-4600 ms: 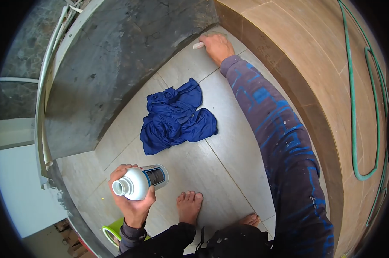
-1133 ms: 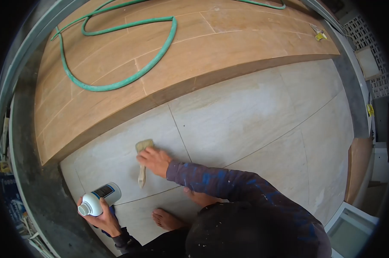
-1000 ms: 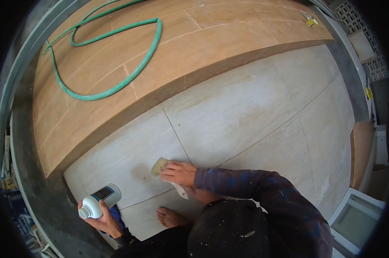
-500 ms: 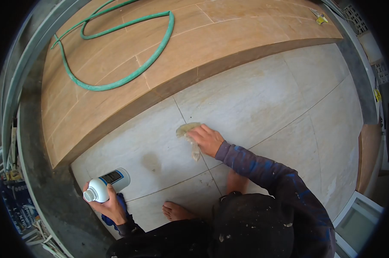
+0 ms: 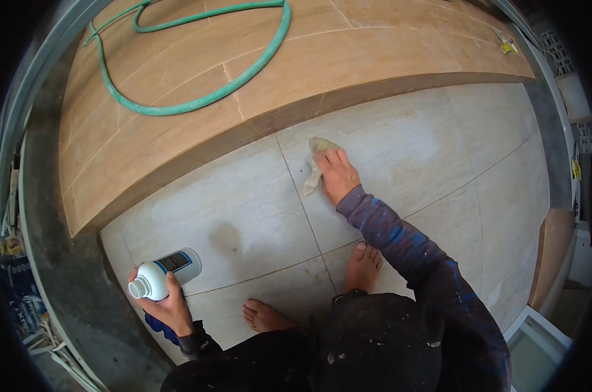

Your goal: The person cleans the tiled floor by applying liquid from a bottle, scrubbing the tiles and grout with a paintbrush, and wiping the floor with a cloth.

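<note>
My left hand [image 5: 168, 306] is closed around a white bottle [image 5: 153, 282] with a dark label; its uncapped mouth tilts toward me. Out on the pale floor tiles [image 5: 256, 202], my right hand [image 5: 338, 175] grips a damp-looking, beige rag [image 5: 314, 175], pressed against the tile just right of a grout line. Part of the rag is hidden under the fingers. A darker wet-looking patch [image 5: 225, 236] shows on the tile between the bottle and the rag.
A raised step of tan tiles [image 5: 178, 140] runs across the far side, with a green hose [image 5: 204, 101] lying on it. My bare feet [image 5: 264, 315] stand on the tiles. Dark blue cloth [image 5: 162, 326] lies by my left wrist. A white-framed panel [image 5: 538, 353] is at lower right.
My right hand has slid the rag forward and to the right over the tile, across the grout line. My left hand still holds the bottle. The view has shifted slightly.
</note>
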Tool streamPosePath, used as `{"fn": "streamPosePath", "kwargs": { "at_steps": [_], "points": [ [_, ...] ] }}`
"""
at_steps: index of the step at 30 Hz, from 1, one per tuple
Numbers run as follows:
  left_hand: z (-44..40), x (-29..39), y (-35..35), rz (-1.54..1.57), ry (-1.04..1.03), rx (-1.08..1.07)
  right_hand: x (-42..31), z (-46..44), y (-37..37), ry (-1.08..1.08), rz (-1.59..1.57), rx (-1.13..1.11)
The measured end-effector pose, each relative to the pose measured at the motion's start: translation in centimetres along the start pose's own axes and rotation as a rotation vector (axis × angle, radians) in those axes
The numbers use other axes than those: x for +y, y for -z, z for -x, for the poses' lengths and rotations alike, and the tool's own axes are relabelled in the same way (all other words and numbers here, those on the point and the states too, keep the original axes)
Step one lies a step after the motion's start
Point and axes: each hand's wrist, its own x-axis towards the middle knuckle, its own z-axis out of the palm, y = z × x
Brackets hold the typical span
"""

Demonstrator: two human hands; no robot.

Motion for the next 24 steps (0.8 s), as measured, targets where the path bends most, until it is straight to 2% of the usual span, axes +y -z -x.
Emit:
{"fn": "streamPosePath", "kwargs": {
  "at_steps": [3, 4, 6, 7, 8, 10, 11, 13, 15, 16, 19, 22, 24],
  "points": [
    [-0.3, -0.9, 0.2, 0.032, 0.000, -0.037, -6.1, 5.1, 1.1, 0.371, -0.061, -0.139],
    [-0.2, -0.8, 0.6, 0.026, 0.008, -0.041, -5.9, 5.0, 1.3, 0.369, -0.065, -0.148],
    [-0.4, -1.1, 0.1, 0.050, 0.001, -0.029, -3.6, 2.0, 1.6, 0.150, -0.048, -0.068],
    [-0.2, -0.9, 0.4, 0.032, 0.015, -0.029, -4.4, -0.2, 4.1, -0.144, -0.126, -0.118],
    [-0.3, -0.7, 0.4, 0.005, -0.006, -0.041, -3.1, -1.5, 4.9, -0.324, -0.249, -0.131],
    [-0.4, -0.8, 0.6, -0.012, -0.028, -0.053, -1.5, -3.0, 7.9, -0.453, -0.688, -0.245],
    [-0.3, -1.3, 0.6, -0.004, -0.008, -0.053, -1.1, -2.4, 7.7, -0.445, -0.680, -0.247],
    [-0.2, -2.4, 0.8, 0.015, 0.025, -0.045, -0.9, 1.2, 5.7, -0.519, -1.035, -0.652],
    [-0.5, -3.5, 0.7, 0.025, 0.033, -0.053, -3.3, 4.8, 3.2, -0.468, -0.862, -0.489],
    [-0.5, -3.4, 0.7, 0.027, 0.041, -0.051, -4.2, 5.0, 3.0, -0.468, -0.856, -0.496],
    [-0.3, -2.7, 0.7, 0.055, 0.067, -0.060, -7.2, 5.8, 3.0, -0.712, -0.912, -0.387],
    [-0.5, -3.0, 0.6, 0.078, 0.051, -0.072, -7.6, 5.9, 1.5, -0.670, -0.931, -0.342],
    [-0.4, -2.9, 0.7, 0.081, 0.057, -0.073, -8.8, 6.8, 1.5, -0.717, -0.937, -0.280]
  ]
}}
